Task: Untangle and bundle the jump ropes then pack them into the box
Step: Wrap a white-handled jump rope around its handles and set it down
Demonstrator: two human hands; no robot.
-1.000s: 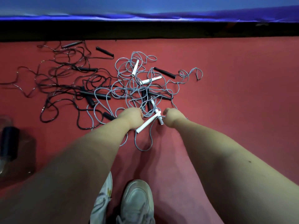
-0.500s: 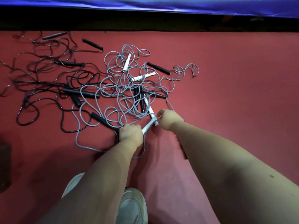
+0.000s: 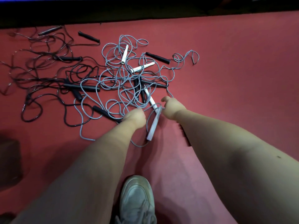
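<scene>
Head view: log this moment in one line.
stage: untangling | left hand: grips grey rope | right hand: pinches white handle top | bundled: none seen

Dim, soft shadows, wide-angle bending at edges, slight blur throughout.

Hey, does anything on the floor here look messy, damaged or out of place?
Yes: the grey ropes and black ropes lie snarled in one heap on the red carpet. Their loops cross each other, and the white handles and black handles point every way. Nothing looks broken or spilled.
</scene>
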